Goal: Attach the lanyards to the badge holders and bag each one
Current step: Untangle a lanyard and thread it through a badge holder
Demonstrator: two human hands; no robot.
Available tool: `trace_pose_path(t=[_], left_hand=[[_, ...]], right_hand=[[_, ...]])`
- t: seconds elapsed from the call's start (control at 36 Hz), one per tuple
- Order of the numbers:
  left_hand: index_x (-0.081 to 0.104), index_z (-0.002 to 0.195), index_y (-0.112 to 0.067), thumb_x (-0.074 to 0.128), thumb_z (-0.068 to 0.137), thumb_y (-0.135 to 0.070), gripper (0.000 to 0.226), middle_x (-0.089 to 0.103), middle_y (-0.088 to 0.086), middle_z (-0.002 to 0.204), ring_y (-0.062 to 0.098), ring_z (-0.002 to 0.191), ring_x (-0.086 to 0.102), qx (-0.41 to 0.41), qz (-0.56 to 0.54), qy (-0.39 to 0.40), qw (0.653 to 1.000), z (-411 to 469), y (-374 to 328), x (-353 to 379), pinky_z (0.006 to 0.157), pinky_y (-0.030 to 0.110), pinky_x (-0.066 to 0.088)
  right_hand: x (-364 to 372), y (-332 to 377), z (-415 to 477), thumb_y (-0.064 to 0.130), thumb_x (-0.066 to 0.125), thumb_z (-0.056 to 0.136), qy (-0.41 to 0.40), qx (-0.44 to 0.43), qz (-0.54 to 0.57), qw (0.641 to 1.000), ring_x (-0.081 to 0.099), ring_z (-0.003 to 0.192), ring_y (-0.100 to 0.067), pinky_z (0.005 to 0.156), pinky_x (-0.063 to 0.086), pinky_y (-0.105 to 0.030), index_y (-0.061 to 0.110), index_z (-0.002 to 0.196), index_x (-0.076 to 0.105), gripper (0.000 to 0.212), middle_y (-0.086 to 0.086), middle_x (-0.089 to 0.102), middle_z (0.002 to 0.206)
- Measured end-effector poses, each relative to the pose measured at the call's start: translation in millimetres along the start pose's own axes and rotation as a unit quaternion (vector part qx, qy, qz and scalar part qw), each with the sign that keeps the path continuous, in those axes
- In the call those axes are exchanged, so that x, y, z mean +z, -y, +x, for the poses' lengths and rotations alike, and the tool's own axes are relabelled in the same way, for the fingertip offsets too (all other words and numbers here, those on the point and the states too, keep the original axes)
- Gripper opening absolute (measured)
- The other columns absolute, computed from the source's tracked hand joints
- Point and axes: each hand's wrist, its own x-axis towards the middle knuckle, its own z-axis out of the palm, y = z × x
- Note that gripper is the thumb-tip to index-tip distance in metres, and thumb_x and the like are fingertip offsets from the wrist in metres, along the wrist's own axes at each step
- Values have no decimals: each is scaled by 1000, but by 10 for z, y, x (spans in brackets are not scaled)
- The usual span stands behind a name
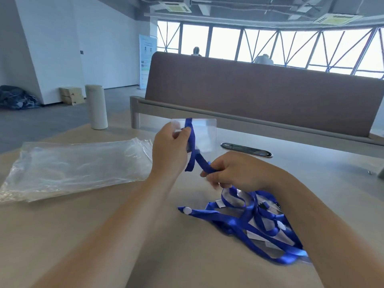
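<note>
- Blue ribbon leads here: the lanyard [194, 150] runs from the top edge of the clear badge holder [204, 134] down into your right grip [232, 173], whose fingers are curled round the strap just below the holder.
- Your left grip [168, 150] pinches the holder's left side and lifts it upright above the surface [145, 225], likely so the top slot faces you for threading.
- The attaching step looks to be in hand; whether the strap is fastened through the slot cannot be told.
- The tangled pile of lanyards and holders [255, 221] lies under your right wrist, close for the next pick.
- The stack of clear bags [79, 163] lies flat to your left, within reach for bagging.
</note>
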Motion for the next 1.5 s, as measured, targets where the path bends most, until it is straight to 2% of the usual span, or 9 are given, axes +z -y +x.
trace_pose_path(t=[0.25, 0.39, 0.53, 0.64, 0.78, 0.86, 1.06, 1.25, 1.5], left_hand=[[57, 101, -28, 47, 104, -31, 11, 69, -7, 104, 15, 82, 63, 118, 216, 211, 946, -70, 32, 50, 68, 17, 41], [61, 99, -22, 53, 101, -22, 8, 73, -3, 95, 19, 80, 70, 52, 127, 319, 938, -71, -67, -16, 75, 27, 57], [66, 88, -26, 59, 99, -21, 15, 64, -4, 72, 16, 62, 54, -20, -23, 408, 913, -69, -85, -78, 62, 23, 47], [71, 81, -24, 65, 87, -20, 9, 50, 15, 89, 32, 84, 40, -92, -203, 376, 899, -61, -56, -103, 78, 42, 34], [73, 65, -22, 50, 98, -8, 42, 66, 1, 75, 15, 68, 61, -122, -329, 320, 880, -36, -53, -89, 63, 21, 52], [75, 68, -22, 51, 98, -10, 40, 69, 1, 75, 15, 67, 64, -142, -362, 268, 881, -16, -17, -64, 69, 27, 52], [63, 85, -17, 53, 100, -11, 20, 73, -1, 75, 14, 69, 69, -189, -381, 126, 896, 36, 7, -44, 64, 25, 55], [63, 96, -19, 53, 101, -14, 13, 74, -6, 75, 10, 67, 70, -173, -328, 105, 923, 11, 4, -32, 56, 19, 53], [66, 96, -25, 54, 101, -21, 13, 74, -7, 85, 20, 90, 68, -128, -267, 92, 951, -3, -35, -10, 97, 37, 52]], right_hand=[[-301, -69, -65, 22, 68, 88, -110, -28, -17, 993, 67, 74, -5, 64, 53, -16, 28, 98, 69, 12, 12, 73, 88], [-475, -111, -182, 22, 69, 89, -171, -65, 74, 980, 66, 65, -3, 56, 50, -11, 23, 95, 67, 6, 6, 73, 79], [-515, -189, -229, 19, 69, 89, -219, -86, 182, 955, 68, 73, -4, 60, 49, -10, 19, 94, 69, 5, 9, 73, 82], [-450, -244, -154, 21, 75, 81, -188, -77, 320, 926, 61, 72, -12, 68, 50, -24, 17, 86, 72, 7, 1, 69, 79], [-289, -301, -34, 1, 63, 89, -116, -61, 421, 897, 64, 78, -23, 60, 51, -26, 11, 93, 73, 15, -8, 70, 88], [-212, -308, 0, -9, 58, 88, -79, -46, 468, 879, 69, 80, -22, 62, 54, -25, 3, 108, 68, 26, -11, 72, 93], [-27, -286, 109, -1, 59, 92, -88, -16, 544, 834, 61, 72, -20, 67, 54, -26, 1, 104, 69, 16, -14, 64, 84], [12, -269, 145, 5, 56, 96, -131, -4, 491, 861, 66, 80, -22, 76, 55, -32, 4, 104, 73, 19, -13, 68, 89], [30, -231, 141, -1, 62, 90, -101, -22, 511, 854, 67, 109, -24, 99, 51, -42, 6, 116, 65, 28, -9, 70, 116]])
